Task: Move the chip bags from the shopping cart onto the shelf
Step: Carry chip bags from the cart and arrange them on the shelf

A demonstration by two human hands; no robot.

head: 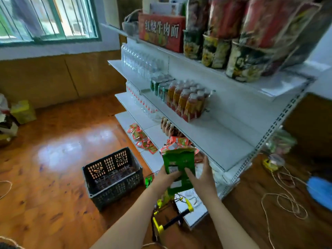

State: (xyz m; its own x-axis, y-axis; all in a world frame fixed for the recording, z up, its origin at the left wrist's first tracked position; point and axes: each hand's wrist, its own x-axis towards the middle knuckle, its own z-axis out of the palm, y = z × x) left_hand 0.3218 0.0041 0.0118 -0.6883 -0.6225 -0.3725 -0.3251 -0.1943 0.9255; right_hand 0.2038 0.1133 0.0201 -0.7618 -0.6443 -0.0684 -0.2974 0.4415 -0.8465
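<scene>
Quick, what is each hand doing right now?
Left hand: closed on the green chip bag, gripping its left side.
Right hand: closed on the same bag, gripping its right side.

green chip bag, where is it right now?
Low centre of the head view: the green chip bag is held upright between the left hand and right hand, above the cart's yellow-and-black handle, before the lower shelf.

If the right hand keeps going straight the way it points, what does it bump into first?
Probably the red packets on the low shelf, just beyond the green bag the right hand holds. Depth is hard to judge.
</scene>
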